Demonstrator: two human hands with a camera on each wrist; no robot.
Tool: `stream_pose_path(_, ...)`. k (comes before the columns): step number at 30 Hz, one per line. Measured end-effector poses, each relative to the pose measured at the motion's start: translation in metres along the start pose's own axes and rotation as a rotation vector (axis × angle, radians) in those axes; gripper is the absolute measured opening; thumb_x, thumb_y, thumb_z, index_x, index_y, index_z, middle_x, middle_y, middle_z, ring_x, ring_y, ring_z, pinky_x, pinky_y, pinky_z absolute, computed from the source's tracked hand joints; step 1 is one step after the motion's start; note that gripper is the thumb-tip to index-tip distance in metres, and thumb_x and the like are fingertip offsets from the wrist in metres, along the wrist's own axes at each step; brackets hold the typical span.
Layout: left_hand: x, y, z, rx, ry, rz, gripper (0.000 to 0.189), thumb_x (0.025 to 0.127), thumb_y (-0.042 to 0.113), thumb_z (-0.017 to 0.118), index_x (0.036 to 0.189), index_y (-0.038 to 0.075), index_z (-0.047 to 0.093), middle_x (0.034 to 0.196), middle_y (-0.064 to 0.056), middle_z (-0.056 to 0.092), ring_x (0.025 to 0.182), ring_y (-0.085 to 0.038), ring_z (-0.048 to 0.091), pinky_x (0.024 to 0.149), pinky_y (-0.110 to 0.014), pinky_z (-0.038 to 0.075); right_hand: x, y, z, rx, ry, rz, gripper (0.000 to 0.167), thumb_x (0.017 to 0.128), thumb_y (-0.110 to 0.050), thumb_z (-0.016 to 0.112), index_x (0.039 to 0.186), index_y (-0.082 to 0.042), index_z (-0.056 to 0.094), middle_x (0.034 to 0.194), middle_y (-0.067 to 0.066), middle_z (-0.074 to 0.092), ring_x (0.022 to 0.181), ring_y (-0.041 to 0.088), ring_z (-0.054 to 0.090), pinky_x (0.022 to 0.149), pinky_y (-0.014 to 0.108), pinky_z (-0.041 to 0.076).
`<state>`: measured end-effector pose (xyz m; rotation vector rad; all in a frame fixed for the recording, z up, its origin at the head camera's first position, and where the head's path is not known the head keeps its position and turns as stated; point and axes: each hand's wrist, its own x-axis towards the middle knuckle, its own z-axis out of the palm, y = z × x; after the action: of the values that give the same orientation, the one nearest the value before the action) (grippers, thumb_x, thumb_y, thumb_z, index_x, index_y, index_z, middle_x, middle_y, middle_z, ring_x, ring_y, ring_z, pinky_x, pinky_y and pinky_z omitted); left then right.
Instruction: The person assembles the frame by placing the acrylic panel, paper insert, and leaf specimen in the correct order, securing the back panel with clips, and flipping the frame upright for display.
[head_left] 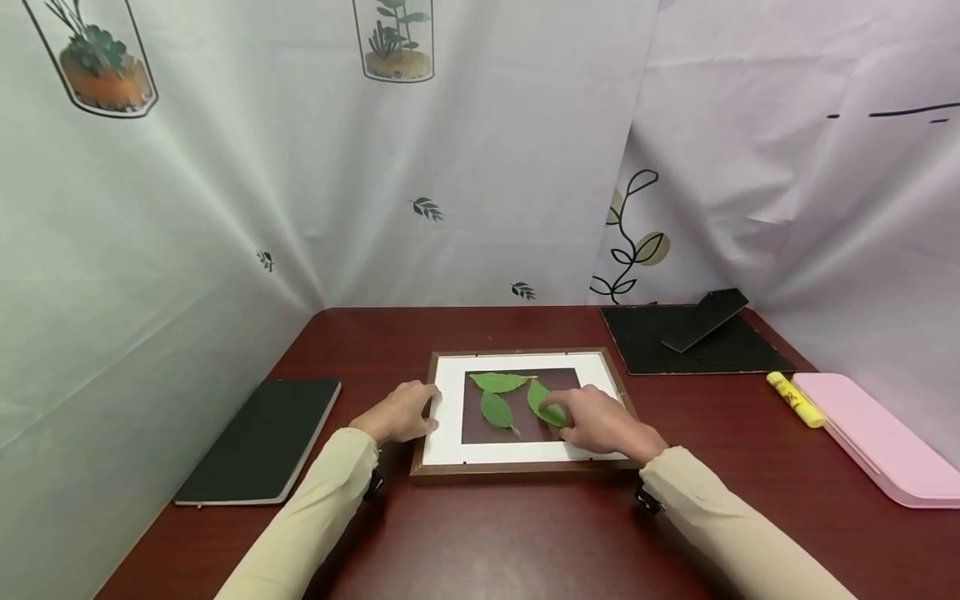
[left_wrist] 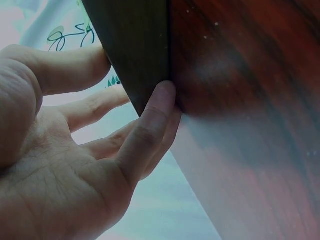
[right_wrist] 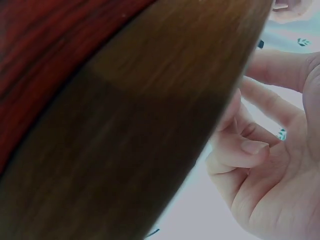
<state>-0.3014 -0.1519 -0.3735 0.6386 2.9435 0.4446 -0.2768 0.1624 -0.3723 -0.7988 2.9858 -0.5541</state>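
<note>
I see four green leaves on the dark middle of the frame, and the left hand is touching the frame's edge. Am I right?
Not quite: the head view shows three green leaves, not four, on the dark middle of the frame. The left hand is touching the frame's edge.
</note>
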Motion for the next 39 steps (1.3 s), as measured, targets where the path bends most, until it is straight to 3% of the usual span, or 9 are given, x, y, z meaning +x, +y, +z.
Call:
stream_pose_path(9,0.001,0.000,-0.001,-0.016,-0.010,-0.018,0.034,0.088,0.010,0.072,0.119,0.000,0.064,0.109,-0.016,0.063,0.093,-0.024,0.053,0.083,-0.039,0.048,-0.001,0.005,-0.001,-0.008,0.009,0.001,0.052,0.081,-0.001,0.072,0.131,-0.011,0.065,0.059,-0.006,0.053,0.055,0.007,0.043,0.051,0.021,0.034)
stream_pose_path(28,0.000,0.001,-0.003,-0.001,-0.008,-0.013,0.034,0.087,0.009,0.072,0.119,-0.001,0.064,0.109,-0.016,0.064,0.092,-0.023,0.053,0.083,-0.039,0.048,0.001,0.006,-0.001,0.002,0.057,0.002,0.057,0.083,-0.011,0.078,0.136,-0.008,0.058,0.066,-0.007,0.058,0.059,0.005,0.051,0.058,0.024,0.043)
stream_pose_path(35,0.001,0.000,-0.001,-0.008,-0.018,-0.008,0.035,0.088,0.010,0.073,0.120,-0.001,0.063,0.112,-0.018,0.064,0.099,-0.027,0.057,0.086,-0.043,0.049,-0.008,0.018,-0.003,-0.008,0.081,0.006,0.057,0.083,-0.015,0.078,0.135,-0.005,0.058,0.068,-0.007,0.056,0.061,0.004,0.049,0.059,0.024,0.041)
stream_pose_path(39,0.001,0.001,0.000,-0.009,-0.021,-0.011,0.035,0.088,0.010,0.073,0.121,-0.001,0.063,0.114,-0.019,0.064,0.101,-0.028,0.058,0.087,-0.044,0.049,-0.014,0.029,-0.010,0.046,0.077,-0.005,0.053,0.086,-0.016,0.076,0.135,-0.005,0.058,0.073,-0.005,0.059,0.060,0.004,0.049,0.058,0.023,0.042)
